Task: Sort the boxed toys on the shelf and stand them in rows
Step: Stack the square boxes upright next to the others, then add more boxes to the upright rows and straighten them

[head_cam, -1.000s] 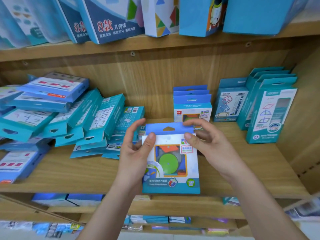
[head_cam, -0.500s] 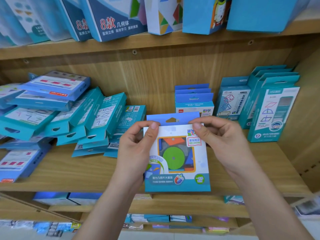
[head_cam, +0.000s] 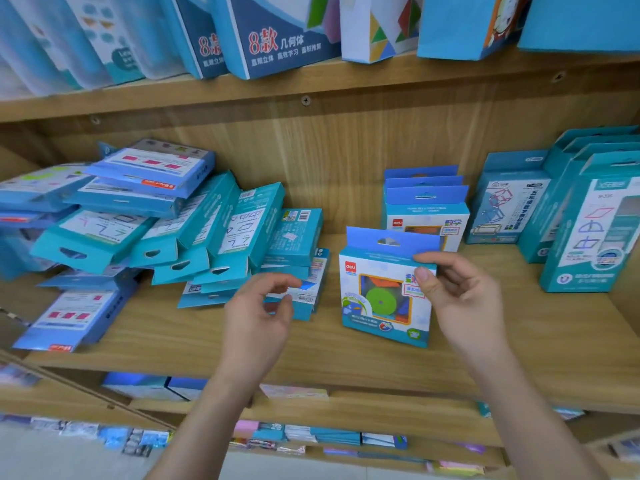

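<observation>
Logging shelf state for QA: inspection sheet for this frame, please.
Surface: wooden shelf.
Job's things: disc box upright before a standing row of like boxes; tall boxes standing at right.
Clutter: pile of toppled boxes at left.
Hands: right hand pinches the disc box's top corner; left hand holds nothing, by the pile.
Cables: nothing seen.
Surroundings: boxes on the upper shelf; more goods on lower shelves.

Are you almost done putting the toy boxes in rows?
About halfway. Done: blue boxes and tall teal boxes stand in rows on the right. In hand: the right hand pinches a green-disc box before the blue row. To do: the tumbled pile by the left hand.
</observation>
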Available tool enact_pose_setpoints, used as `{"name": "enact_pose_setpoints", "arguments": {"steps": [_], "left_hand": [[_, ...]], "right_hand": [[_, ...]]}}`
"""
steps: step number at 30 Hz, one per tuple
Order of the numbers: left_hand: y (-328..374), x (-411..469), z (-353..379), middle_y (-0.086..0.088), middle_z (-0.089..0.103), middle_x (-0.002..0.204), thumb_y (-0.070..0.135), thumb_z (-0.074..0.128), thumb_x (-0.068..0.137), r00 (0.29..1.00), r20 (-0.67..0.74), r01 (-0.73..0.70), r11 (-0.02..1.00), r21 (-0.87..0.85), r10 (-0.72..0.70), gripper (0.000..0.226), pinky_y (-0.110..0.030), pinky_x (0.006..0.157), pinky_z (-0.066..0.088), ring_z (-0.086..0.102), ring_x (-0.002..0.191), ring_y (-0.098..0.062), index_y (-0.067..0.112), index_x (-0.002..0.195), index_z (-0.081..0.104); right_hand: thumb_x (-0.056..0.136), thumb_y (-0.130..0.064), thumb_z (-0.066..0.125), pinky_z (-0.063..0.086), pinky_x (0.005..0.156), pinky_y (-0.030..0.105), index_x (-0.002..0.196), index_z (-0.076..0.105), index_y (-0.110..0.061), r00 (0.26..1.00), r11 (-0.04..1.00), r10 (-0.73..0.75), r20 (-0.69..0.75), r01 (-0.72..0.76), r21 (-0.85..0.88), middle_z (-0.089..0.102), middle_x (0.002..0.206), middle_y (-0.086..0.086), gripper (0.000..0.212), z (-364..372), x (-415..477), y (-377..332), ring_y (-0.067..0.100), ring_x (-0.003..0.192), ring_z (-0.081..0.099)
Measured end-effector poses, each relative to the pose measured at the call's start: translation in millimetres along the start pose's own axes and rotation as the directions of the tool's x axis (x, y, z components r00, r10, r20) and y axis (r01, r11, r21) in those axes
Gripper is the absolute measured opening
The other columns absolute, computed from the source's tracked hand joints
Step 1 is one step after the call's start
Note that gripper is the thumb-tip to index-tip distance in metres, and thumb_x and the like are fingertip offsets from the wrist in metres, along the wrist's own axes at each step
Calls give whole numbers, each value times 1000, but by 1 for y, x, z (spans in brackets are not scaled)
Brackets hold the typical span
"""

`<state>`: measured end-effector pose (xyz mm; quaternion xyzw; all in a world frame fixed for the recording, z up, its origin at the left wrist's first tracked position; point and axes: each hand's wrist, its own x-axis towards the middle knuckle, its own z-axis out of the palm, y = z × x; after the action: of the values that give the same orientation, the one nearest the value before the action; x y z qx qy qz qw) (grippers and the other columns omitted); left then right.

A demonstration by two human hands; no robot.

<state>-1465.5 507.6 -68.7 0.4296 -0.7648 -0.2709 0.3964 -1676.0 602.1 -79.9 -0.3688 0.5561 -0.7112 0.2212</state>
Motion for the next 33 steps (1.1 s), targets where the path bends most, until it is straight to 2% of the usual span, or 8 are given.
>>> {"name": "enact_pose_setpoints", "arguments": {"steps": [4, 6, 11, 14, 18, 23, 26, 33], "left_hand": [[-4, 6, -21, -3, 66, 96, -8, 60, 79, 883, -118, -373, 832, 411, 454, 25, -25, 80, 46, 58, 88, -19, 10, 91, 71], [-1, 9, -34, -8, 65, 97, -1, 62, 80, 826, -102, -429, 736, 524, 554, 22, -33, 75, 45, 56, 84, -28, 9, 97, 71], [-19, 34, -54, -4, 58, 128, 41, 75, 70, 962, 168, -260, 532, 806, 216, 71, -47, 95, 37, 50, 117, -29, 17, 132, 50], [-32, 47, -58, -7, 68, 114, 40, 68, 78, 936, 261, -346, 489, 801, 235, 55, -47, 99, 42, 60, 109, -28, 9, 122, 59], [-27, 58, -65, -5, 70, 77, 36, 48, 80, 916, 167, -359, 557, 749, 365, 39, -43, 87, 51, 66, 70, -27, 9, 102, 66], [-44, 54, -59, -7, 61, 126, 42, 78, 65, 895, 343, -437, 407, 802, 285, 80, -47, 100, 42, 59, 111, -28, 13, 133, 48], [-53, 58, -57, -8, 63, 125, 25, 83, 59, 890, 307, -430, 395, 812, 338, 80, -45, 99, 42, 61, 109, -27, 12, 132, 50], [-49, 66, -58, -9, 69, 104, 18, 72, 60, 841, 106, -429, 533, 730, 531, 65, -56, 100, 39, 67, 96, -26, 8, 122, 57]], "right_hand": [[85, 13, 55, 48, 71, 10, 89, 62, -15, 993, 999, 30, 116, -27, -28, 70, 83, -20, 29, 4, 0, 15, -5, 81, 64], [86, 10, 57, 50, 75, 16, 90, 63, -22, 984, 996, 44, 174, -29, -88, 70, 88, -13, 33, 0, 4, 17, 3, 85, 64], [84, 9, 61, 52, 73, 18, 91, 58, -33, 969, 989, 88, 232, -58, -134, 67, 100, -4, 43, 3, 8, 18, 6, 87, 66], [85, 10, 59, 51, 67, 14, 98, 52, -25, 979, 990, 105, 174, -86, -113, 67, 97, -5, 38, 13, 3, 19, 2, 82, 65], [88, 2, 58, 50, 63, 14, 100, 55, -27, 993, 987, 109, 48, -103, -120, 70, 87, 0, 32, 15, 5, 25, 2, 72, 65], [90, -4, 59, 53, 59, 22, 96, 55, -29, 961, 950, 276, -14, -275, -150, 72, 81, 2, 25, 17, 2, 38, 7, 64, 66], [90, -11, 61, 51, 74, 38, 96, 53, -28, 954, 903, 299, -37, -295, -312, 70, 95, 13, 20, 20, 2, 44, 25, 82, 66], [87, -25, 58, 45, 92, 43, 130, 50, -22, 970, 465, 244, -10, -127, -876, 59, 125, 6, 44, 28, -9, 38, 31, 117, 50]]}}
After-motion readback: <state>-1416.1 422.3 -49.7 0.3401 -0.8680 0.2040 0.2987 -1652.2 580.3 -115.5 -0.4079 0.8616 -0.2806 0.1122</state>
